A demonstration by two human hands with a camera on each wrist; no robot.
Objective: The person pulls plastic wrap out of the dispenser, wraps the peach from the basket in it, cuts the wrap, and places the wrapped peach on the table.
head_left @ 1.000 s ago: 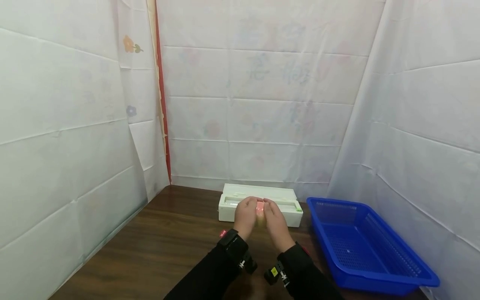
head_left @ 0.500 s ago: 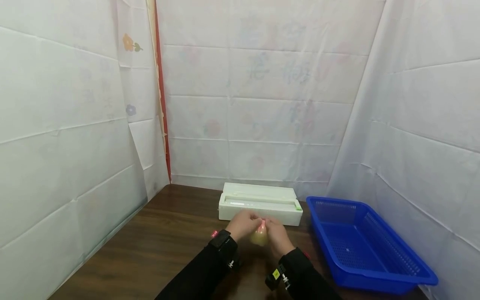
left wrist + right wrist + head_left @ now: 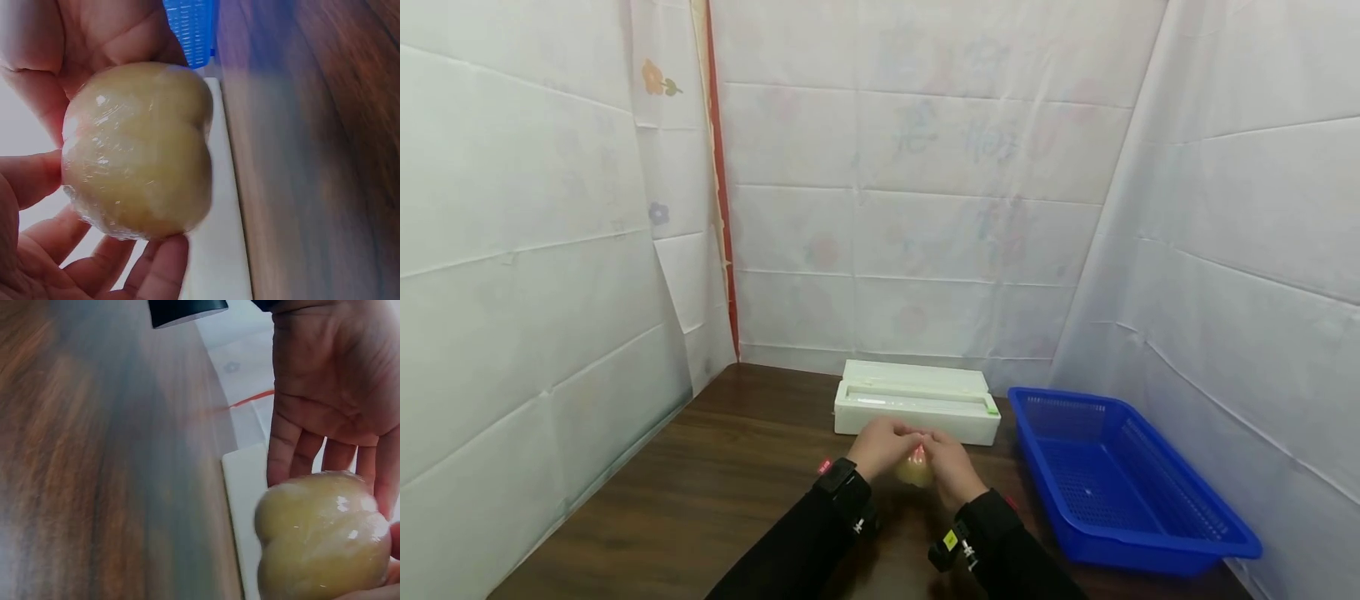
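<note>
A yellow-green apple (image 3: 915, 472) with a pinkish top is wrapped in clear cling film, held between both hands over the table. My left hand (image 3: 880, 450) curls its fingers under one side of it, thumb at the gathered film; in the left wrist view those fingers (image 3: 112, 259) lie against the wrapped apple (image 3: 140, 150). My right hand (image 3: 951, 467) holds the other side, thumb and fingers at the pinkish top. In the right wrist view the apple (image 3: 322, 544) shows shiny creases of film, and most of the right hand is out of the picture.
Just beyond the hands lies a long white cling film box (image 3: 917, 425), its lid (image 3: 917, 375) raised at the back. A blue perforated basket (image 3: 1075, 533) stands at the right of the dark wooden table (image 3: 737, 467). Pale sheeting (image 3: 917, 233) hangs around.
Both hands came down and toward me from in front of the box, with the wrapped apple. The fingers went from cupping its top to working at the gathered film.
</note>
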